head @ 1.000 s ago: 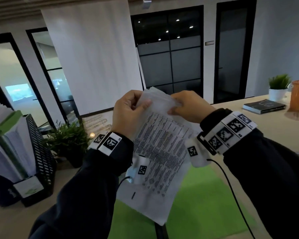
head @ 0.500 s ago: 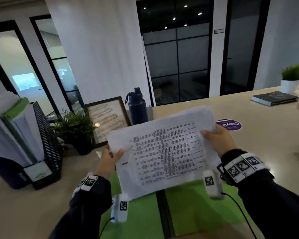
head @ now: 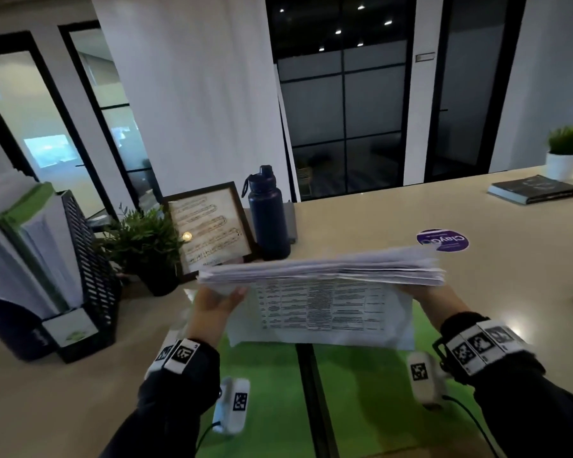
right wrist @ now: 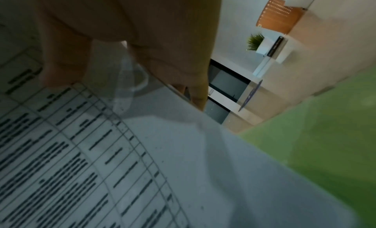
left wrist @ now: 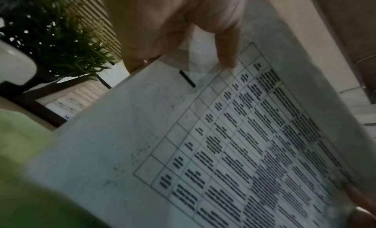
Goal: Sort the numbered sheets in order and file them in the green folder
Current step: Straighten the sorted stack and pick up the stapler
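I hold a stack of white sheets [head: 321, 269] printed with tables upright on its long edge over the open green folder [head: 371, 391], which lies flat on the table in front of me. My left hand [head: 217, 300] grips the stack's left end, thumb on the front sheet [left wrist: 203, 135]. My right hand [head: 430, 297] grips the right end, thumb across the printed sheet [right wrist: 122, 159]. The stack's top edges look nearly level. The folder's dark spine [head: 308, 391] runs down its middle. Both wrist views show the printed front sheet close up and green folder [left wrist: 22, 175] [right wrist: 317, 135] beneath.
A black mesh file rack [head: 86, 279] with folders and paper stands at the left. Behind the stack are a small plant [head: 139, 239], a framed sheet [head: 209, 229] and a dark bottle [head: 267, 213]. A purple round sticker [head: 442, 240], a book [head: 533, 189] and a potted plant [head: 568, 153] lie right.
The stack was raised in front of me, then turned sideways and brought down; now it stands on its long edge over the folder, with one hand at each end.
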The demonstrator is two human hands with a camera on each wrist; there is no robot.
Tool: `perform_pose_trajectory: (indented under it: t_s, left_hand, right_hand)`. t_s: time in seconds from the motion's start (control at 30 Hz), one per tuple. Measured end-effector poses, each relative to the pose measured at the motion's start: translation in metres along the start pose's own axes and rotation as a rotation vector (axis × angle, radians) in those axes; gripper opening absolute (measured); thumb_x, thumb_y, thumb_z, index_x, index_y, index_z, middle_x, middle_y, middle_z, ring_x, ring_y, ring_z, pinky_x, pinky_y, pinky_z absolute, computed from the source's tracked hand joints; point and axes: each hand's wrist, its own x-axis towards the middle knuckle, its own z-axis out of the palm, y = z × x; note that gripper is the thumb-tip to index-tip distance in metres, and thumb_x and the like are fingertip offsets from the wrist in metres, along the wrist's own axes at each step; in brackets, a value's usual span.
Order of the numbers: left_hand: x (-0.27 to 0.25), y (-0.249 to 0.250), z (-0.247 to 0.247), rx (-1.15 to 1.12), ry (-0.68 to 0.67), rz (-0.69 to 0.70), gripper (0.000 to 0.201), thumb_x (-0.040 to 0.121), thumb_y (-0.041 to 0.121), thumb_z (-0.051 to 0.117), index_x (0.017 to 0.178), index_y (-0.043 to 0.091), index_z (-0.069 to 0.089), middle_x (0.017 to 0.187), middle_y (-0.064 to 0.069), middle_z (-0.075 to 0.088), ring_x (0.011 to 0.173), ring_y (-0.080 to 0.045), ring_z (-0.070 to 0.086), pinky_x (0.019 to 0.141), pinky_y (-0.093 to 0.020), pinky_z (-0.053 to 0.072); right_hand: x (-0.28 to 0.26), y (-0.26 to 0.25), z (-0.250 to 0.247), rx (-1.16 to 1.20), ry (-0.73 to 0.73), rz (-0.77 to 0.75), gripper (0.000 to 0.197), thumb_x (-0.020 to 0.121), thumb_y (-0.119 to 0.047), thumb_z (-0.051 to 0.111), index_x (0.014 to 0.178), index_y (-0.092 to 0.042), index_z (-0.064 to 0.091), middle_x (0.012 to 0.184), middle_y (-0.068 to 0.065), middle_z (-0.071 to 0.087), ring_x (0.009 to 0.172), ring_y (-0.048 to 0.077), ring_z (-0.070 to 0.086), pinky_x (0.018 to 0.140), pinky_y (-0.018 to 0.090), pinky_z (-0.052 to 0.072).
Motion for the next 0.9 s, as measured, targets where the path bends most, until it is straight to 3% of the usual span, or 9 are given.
perform_pose_trajectory:
  t_s: [0.1, 0.2, 0.33, 0.43, 0.5, 0.6, 0.73, 0.83, 0.9]
  left_hand:
    - [-0.001, 0.005, -0.001, -0.021, 0.022, 0.010, 0.015, 0.081, 0.010, 0.067, 0.093, 0.019, 0.064, 0.085, 0.007, 0.073, 0.080, -0.006, 0.068, 0.070, -0.022, 0.053]
    - [-0.001, 0.006, -0.001, -0.032, 0.024, 0.003, 0.020, 0.081, 0.013, 0.068, 0.098, 0.023, 0.061, 0.097, 0.001, 0.071, 0.089, -0.010, 0.067, 0.076, -0.026, 0.052]
    - [-0.003, 0.008, 0.000, -0.008, 0.039, 0.006, 0.023, 0.081, 0.018, 0.069, 0.101, 0.023, 0.060, 0.098, 0.000, 0.070, 0.088, -0.009, 0.066, 0.076, -0.028, 0.050]
    - [-0.008, 0.011, 0.003, -0.005, 0.066, 0.043, 0.016, 0.087, 0.008, 0.059, 0.102, 0.012, 0.059, 0.091, 0.001, 0.068, 0.070, 0.003, 0.066, 0.064, -0.020, 0.050]
    - [-0.009, 0.014, 0.006, -0.008, 0.087, 0.057, 0.015, 0.090, 0.004, 0.053, 0.104, 0.006, 0.059, 0.086, 0.001, 0.066, 0.061, 0.005, 0.064, 0.053, -0.013, 0.050]
    - [-0.005, 0.024, 0.006, -0.007, 0.151, 0.105, 0.017, 0.092, 0.006, 0.051, 0.108, 0.008, 0.057, 0.086, 0.003, 0.064, 0.059, 0.006, 0.063, 0.050, -0.010, 0.048]
    - [-0.001, 0.043, 0.007, -0.021, 0.220, 0.196, 0.018, 0.092, 0.009, 0.052, 0.108, 0.014, 0.059, 0.091, 0.006, 0.067, 0.074, -0.005, 0.064, 0.060, -0.019, 0.053]
    - [0.000, 0.051, 0.009, -0.007, 0.249, 0.267, 0.021, 0.092, 0.010, 0.054, 0.112, 0.015, 0.057, 0.098, 0.002, 0.067, 0.087, -0.015, 0.064, 0.074, -0.029, 0.054]
    - [-0.003, 0.048, 0.008, 0.039, 0.236, 0.261, 0.019, 0.092, 0.012, 0.055, 0.110, 0.017, 0.054, 0.098, 0.000, 0.065, 0.089, -0.020, 0.062, 0.073, -0.031, 0.052]
  right_hand:
    - [0.001, -0.009, 0.002, 0.112, -0.010, -0.059, 0.056, 0.053, -0.046, 0.084, 0.097, -0.016, 0.065, 0.086, -0.009, 0.075, 0.080, 0.004, 0.068, 0.073, 0.024, 0.053]
    - [0.003, -0.010, 0.003, 0.158, 0.012, -0.089, 0.069, 0.036, -0.059, 0.087, 0.090, -0.019, 0.071, 0.087, -0.009, 0.074, 0.080, 0.004, 0.068, 0.070, 0.016, 0.053]
    - [0.007, -0.010, -0.001, 0.176, 0.069, -0.056, 0.066, 0.054, -0.044, 0.084, 0.110, -0.020, 0.057, 0.098, -0.002, 0.065, 0.095, 0.015, 0.060, 0.080, 0.024, 0.050]
    - [0.006, -0.006, 0.000, 0.219, 0.082, -0.003, 0.080, 0.053, -0.050, 0.083, 0.119, -0.020, 0.051, 0.107, 0.001, 0.062, 0.096, 0.013, 0.061, 0.081, 0.026, 0.049]
    - [0.006, -0.002, 0.005, 0.190, 0.083, 0.006, 0.069, 0.056, -0.048, 0.082, 0.111, -0.014, 0.057, 0.094, -0.007, 0.070, 0.085, 0.005, 0.065, 0.074, 0.022, 0.051]
    - [0.006, -0.012, 0.022, 0.026, 0.104, -0.028, 0.006, 0.082, -0.012, 0.067, 0.086, -0.015, 0.065, 0.067, -0.013, 0.070, 0.065, -0.001, 0.063, 0.071, 0.025, 0.046]
    - [0.014, -0.046, 0.034, -0.082, 0.288, -0.160, 0.007, 0.085, -0.017, 0.066, 0.081, -0.011, 0.067, 0.072, 0.005, 0.065, 0.065, 0.018, 0.057, 0.068, 0.030, 0.045]
    - [0.015, -0.061, 0.037, -0.038, 0.351, -0.236, 0.008, 0.085, -0.024, 0.066, 0.086, -0.016, 0.066, 0.077, 0.003, 0.067, 0.070, 0.021, 0.062, 0.068, 0.032, 0.050]
    - [0.011, -0.059, 0.038, -0.045, 0.367, -0.263, 0.012, 0.085, -0.022, 0.066, 0.094, -0.015, 0.062, 0.085, 0.000, 0.067, 0.076, 0.017, 0.063, 0.068, 0.029, 0.052]
